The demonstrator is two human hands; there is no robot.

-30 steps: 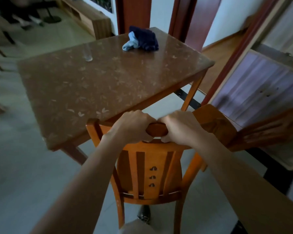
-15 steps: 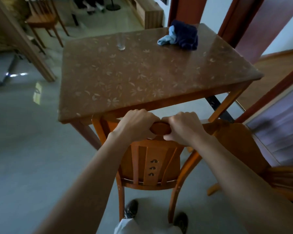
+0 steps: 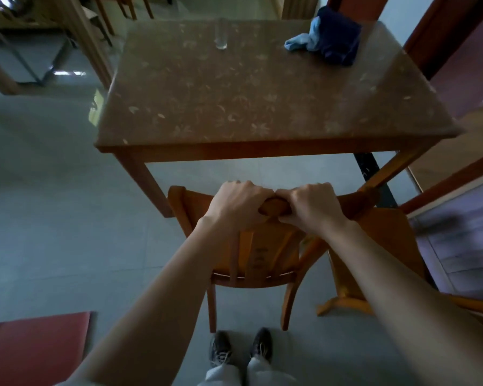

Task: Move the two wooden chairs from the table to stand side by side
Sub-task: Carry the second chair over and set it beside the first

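An orange wooden chair stands on the grey floor just in front of my feet, clear of the table's near edge. My left hand and my right hand both grip its curved top rail, close together at the middle. A second wooden chair sits right beside it on the right, partly hidden by my right forearm. The brown flower-patterned table stands beyond the chairs.
On the table stand a clear glass and a blue cloth bundle. A red mat lies at lower left. A glass-paned cabinet is close on the right. More wooden chairs stand far back.
The chair has come back out from under the table toward me, both hands still on its rail. My view has swung left and tilted down, showing my shoes and the red mat.
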